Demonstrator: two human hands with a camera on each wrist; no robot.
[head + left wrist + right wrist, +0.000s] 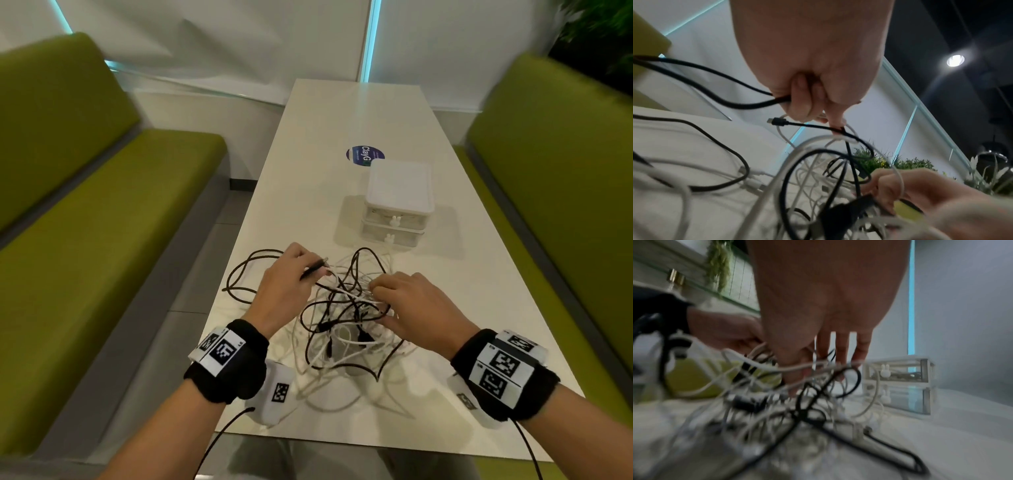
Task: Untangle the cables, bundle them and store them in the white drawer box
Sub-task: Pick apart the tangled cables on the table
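A tangle of black and white cables [346,318] lies on the near half of the white table [308,144]. My left hand [287,277] is over its left side, fingers curled round a black cable [748,104] whose plug end [317,265] sticks out past the fingers. My right hand [407,301] lies on the right side of the heap, fingers down among the strands [818,368]; what they grip is blurred. The white drawer box [397,202], with two closed drawers, stands just beyond the cables.
Green benches [85,192] run along both long sides of the table. A round blue sticker [363,154] sits behind the box. A loop of black cable [246,274] spreads toward the table's left edge. Plants [910,164] stand to the right.
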